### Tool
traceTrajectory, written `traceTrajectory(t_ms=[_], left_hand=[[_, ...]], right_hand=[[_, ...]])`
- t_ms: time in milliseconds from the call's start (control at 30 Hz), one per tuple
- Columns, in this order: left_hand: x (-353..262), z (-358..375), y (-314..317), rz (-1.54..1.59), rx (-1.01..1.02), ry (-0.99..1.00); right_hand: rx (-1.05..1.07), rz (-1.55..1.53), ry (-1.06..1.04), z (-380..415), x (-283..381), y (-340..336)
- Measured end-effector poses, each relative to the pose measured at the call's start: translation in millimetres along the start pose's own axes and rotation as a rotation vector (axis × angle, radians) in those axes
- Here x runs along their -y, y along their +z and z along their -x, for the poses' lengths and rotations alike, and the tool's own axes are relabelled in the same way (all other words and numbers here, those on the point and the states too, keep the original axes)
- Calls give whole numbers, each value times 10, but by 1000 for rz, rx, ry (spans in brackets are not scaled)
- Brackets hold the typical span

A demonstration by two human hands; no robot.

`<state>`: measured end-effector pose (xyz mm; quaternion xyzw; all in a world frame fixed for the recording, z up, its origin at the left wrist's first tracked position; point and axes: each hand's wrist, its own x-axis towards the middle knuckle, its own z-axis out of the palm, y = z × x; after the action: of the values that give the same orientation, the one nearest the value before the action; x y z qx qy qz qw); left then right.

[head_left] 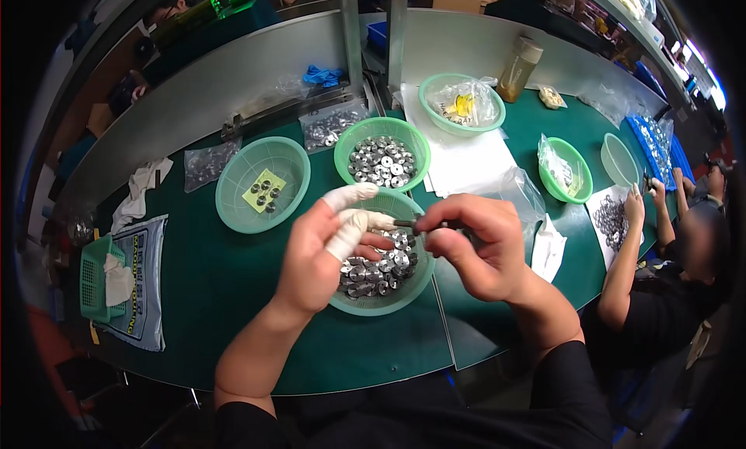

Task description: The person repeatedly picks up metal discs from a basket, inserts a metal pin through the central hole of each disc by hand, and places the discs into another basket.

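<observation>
Near basket (353,297) of metal discs (379,266) sat on the green table (210,294), under both hands. Judgement: step went best with the part kept over that basket, so a drop landed back in it, tool steady. Right hand (474,247) above basket's right rim, fingers curled shut on a thin tool (412,224). Left hand (326,247) above basket's left rim, half open, cotted fingertips (361,220) touching tool tip; any part pinched there was too small to tell.
</observation>
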<state>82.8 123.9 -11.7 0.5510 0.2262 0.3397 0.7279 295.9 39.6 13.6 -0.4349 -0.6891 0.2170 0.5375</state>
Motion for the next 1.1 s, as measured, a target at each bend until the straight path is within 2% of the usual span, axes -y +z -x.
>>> traceTrajectory(t_ms=[133,167,233,367,467,533,567,600,633,700,800,900,967,1033,1100], left_hand=[[259,-73,-15,473,136,-384],[296,-79,16,593,156,-442],[329,-70,62,603,135,-445],[271,-75,85,626,72,-394],[217,-151,-155,541,59,-221],[59,-226,-417,457,-17,62],[1,-266,-532,298,-153,199],[35,-345,-682,-37,-325,418],[-13,-366,-777,-360,-499,468],[-78,-402,-833,-485,-620,536],[-136,-359,-857,-498,-517,655],[-89,-244,-816,-627,-198,470],[-155,-176,-432,-1039,13,190],[89,-70,-275,-1365,259,224],[306,-5,-208,-1448,445,78]], right_hand=[[75,127,-139,-2,12,10],[163,153,-45,2,22,26],[172,154,14,13,5,51],[117,105,-13,-3,32,14],[105,108,-16,5,18,10],[91,90,-26,11,-3,24],[99,93,-20,8,0,19],[107,96,-12,3,12,11],[118,100,-6,2,20,6],[110,112,-26,-7,22,21],[111,109,-9,-6,38,13],[117,96,8,-2,31,9],[121,96,8,-2,18,18],[129,109,3,2,13,28],[139,108,8,6,21,34]])
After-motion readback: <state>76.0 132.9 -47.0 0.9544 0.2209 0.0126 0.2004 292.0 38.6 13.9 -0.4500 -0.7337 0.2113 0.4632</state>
